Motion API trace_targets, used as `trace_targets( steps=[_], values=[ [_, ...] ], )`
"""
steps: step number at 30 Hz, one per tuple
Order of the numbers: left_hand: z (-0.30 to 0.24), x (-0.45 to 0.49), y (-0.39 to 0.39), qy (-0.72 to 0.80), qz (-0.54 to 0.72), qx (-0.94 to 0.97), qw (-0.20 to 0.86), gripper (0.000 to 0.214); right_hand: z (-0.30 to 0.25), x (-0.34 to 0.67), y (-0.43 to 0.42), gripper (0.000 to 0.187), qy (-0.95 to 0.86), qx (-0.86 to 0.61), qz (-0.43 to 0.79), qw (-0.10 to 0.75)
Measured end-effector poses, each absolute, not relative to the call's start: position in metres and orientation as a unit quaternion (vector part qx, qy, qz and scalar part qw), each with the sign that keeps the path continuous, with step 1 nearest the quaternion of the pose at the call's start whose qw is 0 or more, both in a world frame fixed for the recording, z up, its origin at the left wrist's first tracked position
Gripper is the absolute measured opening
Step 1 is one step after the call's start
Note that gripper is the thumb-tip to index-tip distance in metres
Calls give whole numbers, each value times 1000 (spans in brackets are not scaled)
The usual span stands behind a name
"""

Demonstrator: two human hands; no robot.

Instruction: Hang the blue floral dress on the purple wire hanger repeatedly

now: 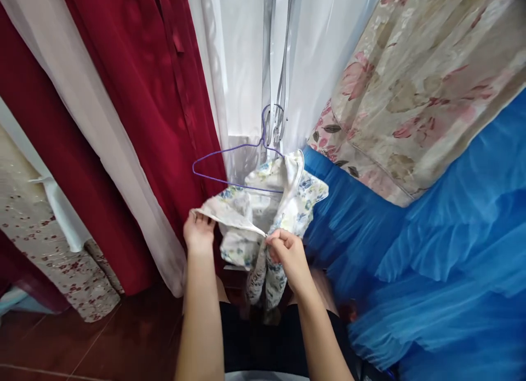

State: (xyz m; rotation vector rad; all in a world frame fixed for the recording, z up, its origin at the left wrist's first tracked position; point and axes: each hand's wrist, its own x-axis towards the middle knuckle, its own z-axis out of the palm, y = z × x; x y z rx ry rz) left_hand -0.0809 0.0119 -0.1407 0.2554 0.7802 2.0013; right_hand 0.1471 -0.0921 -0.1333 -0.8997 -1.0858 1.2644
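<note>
A white garment with blue and yellow-green flowers (pixel 302 205) hangs from a purple wire hanger (pixel 230 149). Only its right side sits over the hanger; the hanger's left arm is bare. My left hand (pixel 199 230) holds the garment's pale edge out to the left, its fingertips partly behind the cloth. At the other end of that edge, my right hand (pixel 285 246) is closed in a pinch. The edge is stretched between both hands. Below my right hand, bunched parts of the cloth hang down.
The hanger's hook is up among grey ribbons (pixel 271 57) before a white cloth (pixel 242 68). Long red cloth (pixel 139 68) hangs left. A floral beige cloth (pixel 411 107) and ruffled blue tulle (pixel 444 260) hang right. Dark red tiles (pixel 107 337) form the floor.
</note>
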Motion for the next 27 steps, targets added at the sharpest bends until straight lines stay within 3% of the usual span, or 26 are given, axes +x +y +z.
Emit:
trace_targets(
  steps=[4,10,14,19,22,27],
  values=[
    [-178,-37,-34,330,797,100,495,16,-164,168,-101,18,-423,-412,544,597],
    [-135,12,-84,250,727,311,559,23,-161,198,-121,9,-592,-454,501,439],
    [-99,39,-115,215,649,488,543,21,-134,191,-143,47,-627,-418,481,449],
    [-83,55,-136,278,534,696,392,19,-125,189,-158,42,-597,-341,584,431],
    [-83,50,-133,324,516,726,318,19,-133,196,-158,50,-519,-268,706,400],
    [-100,38,-121,361,485,714,353,16,-140,205,-156,53,-492,-235,756,362]
  ],
)
